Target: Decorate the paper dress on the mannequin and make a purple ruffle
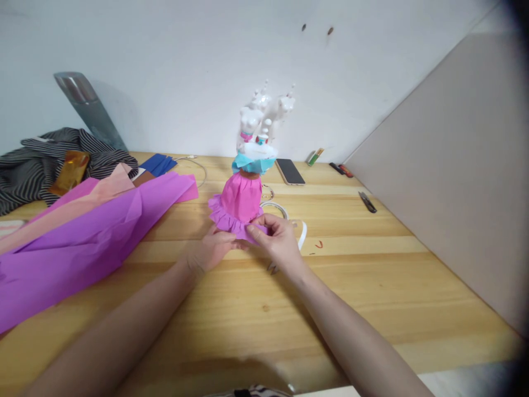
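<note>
A white glossy figurine with several knobbed tops stands upright in the middle of the table. Turquoise paper wraps its middle, and below a brown band hangs a pink crepe paper skirt. Around the skirt's hem runs a gathered purple crepe paper ruffle. My right hand is closed, thumb and fingers pinching the ruffle at its right front. At the front left, my left hand has its fingers under the ruffle's edge; the fingertips are partly hidden behind the paper.
Purple crepe paper sheets and a striped cloth cover the left side. Behind the right hand lie a tape roll and a white strip. Farther right are a phone and a cutter knife. Walls bound the back and right.
</note>
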